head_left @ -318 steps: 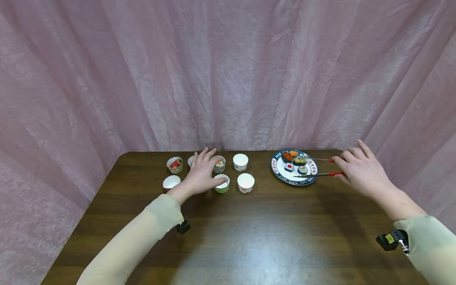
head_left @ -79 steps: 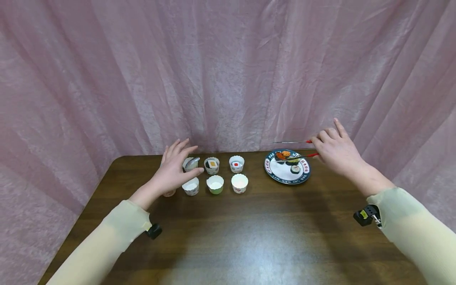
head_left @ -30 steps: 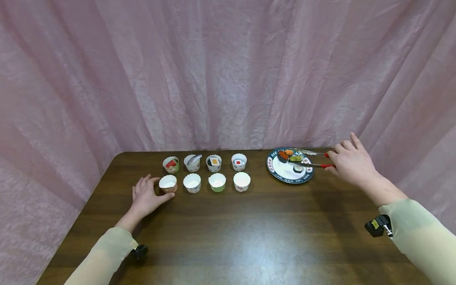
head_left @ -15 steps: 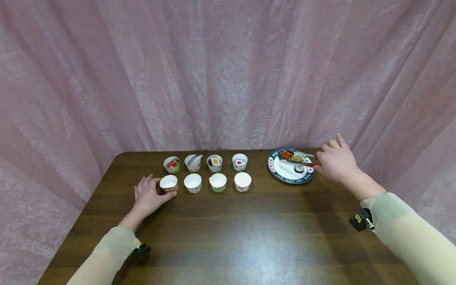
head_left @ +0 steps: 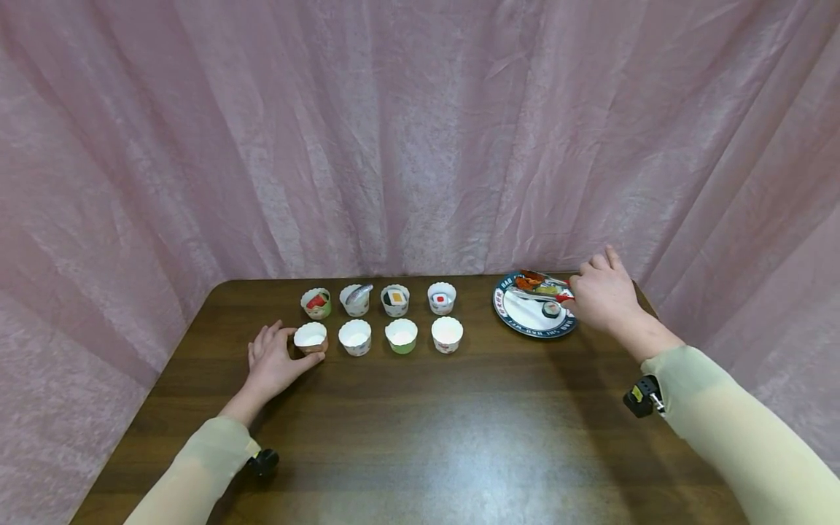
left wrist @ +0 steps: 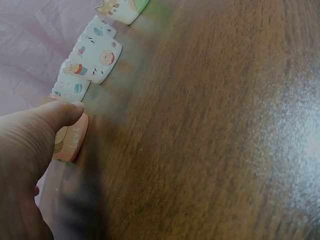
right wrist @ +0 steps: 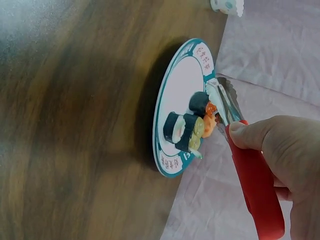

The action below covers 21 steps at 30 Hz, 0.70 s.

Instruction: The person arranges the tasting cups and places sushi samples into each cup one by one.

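Note:
My left hand [head_left: 270,368] holds the front-left paper cup [head_left: 311,337] between thumb and fingers; in the left wrist view this pink cup [left wrist: 77,135] stands on the table. My right hand [head_left: 600,295] grips red-handled tongs [right wrist: 255,182] above the plate [head_left: 525,331]. In the right wrist view the metal tong ends are beside a red-roe sushi [right wrist: 199,103]; whether they touch it I cannot tell. An orange-topped sushi [right wrist: 210,125], a green-topped sushi [right wrist: 187,135] and a white-centred roll [right wrist: 173,126] also lie on the plate.
Paper cups stand in two rows. The back row holds a red-topped piece [head_left: 318,301], a silvery piece [head_left: 359,294], a yellow-topped piece [head_left: 396,297] and a red-dotted roll [head_left: 440,299]. A pink curtain [head_left: 420,146] hangs behind the wooden table [head_left: 420,437].
The red-dotted roll has gone from the plate into the back-right cup. My left hand has moved to the front-left cup. Recently the tongs have moved left over the plate and drawn closer together.

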Tool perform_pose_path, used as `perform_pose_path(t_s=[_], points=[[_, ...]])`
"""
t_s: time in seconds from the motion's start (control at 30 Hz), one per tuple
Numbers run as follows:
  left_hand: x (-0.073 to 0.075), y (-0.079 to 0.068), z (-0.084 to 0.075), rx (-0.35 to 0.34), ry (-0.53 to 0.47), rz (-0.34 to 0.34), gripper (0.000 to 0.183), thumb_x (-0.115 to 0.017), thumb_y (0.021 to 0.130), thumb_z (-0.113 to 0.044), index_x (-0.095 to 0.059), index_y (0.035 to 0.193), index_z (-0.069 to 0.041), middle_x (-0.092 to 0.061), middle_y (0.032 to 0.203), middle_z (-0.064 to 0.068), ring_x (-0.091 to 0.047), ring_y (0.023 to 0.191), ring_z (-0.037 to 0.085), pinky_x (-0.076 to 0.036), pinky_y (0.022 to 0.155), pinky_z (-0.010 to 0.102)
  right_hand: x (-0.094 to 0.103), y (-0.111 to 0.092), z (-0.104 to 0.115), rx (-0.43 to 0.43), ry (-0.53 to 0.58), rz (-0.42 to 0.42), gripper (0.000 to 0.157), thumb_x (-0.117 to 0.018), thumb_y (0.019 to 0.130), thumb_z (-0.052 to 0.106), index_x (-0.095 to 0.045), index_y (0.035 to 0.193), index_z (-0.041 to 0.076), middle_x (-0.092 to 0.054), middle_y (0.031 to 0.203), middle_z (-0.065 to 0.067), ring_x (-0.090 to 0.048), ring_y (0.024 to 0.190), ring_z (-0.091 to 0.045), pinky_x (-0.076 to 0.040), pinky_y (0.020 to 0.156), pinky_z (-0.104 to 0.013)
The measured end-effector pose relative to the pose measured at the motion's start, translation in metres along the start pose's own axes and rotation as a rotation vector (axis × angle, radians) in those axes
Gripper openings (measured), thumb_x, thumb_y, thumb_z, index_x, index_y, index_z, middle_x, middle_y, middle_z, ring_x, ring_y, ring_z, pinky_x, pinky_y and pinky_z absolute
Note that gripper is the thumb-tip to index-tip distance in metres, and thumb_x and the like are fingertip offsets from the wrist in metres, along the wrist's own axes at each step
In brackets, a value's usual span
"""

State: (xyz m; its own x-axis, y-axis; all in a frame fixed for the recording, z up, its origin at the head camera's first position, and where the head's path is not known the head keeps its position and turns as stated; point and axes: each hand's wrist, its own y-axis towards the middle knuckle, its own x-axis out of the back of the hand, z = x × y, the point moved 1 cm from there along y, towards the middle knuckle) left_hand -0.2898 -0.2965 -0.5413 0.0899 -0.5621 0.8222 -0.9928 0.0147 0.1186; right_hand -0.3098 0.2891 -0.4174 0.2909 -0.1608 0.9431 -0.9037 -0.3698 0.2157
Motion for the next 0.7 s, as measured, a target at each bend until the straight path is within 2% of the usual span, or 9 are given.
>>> perform_pose_path(t_s=[0.23,0.7], points=[[-0.0029,0.0003,0.0031,0.001,0.003,-0.002,0.085,-0.084,0.080,-0.052,-0.051,0.134,0.006,-0.025,0.158,0.034,-0.011,0.146,0.056,-0.001,0.113,0.074,-0.0062,0.0021,0.0035,-0.009,-0.005,0.014,0.041,-0.084,0.079,0.044,-0.075,0.084,0.004,-0.066,0.094,-0.019,-0.050,0.115,-0.046,-0.017,0.116,-0.066],[-0.0070,0.0043,0.0052,0.003,0.009,-0.012,0.083,-0.083,0.079,-0.056,-0.054,0.130,0.003,-0.028,0.158,0.033,-0.012,0.147,0.054,0.000,0.113,0.074,-0.0057,0.0001,0.0035,-0.018,0.001,0.041,0.044,-0.080,0.082,0.047,-0.076,0.084,0.003,-0.067,0.093,-0.018,-0.050,0.117,-0.045,-0.017,0.116,-0.066]])
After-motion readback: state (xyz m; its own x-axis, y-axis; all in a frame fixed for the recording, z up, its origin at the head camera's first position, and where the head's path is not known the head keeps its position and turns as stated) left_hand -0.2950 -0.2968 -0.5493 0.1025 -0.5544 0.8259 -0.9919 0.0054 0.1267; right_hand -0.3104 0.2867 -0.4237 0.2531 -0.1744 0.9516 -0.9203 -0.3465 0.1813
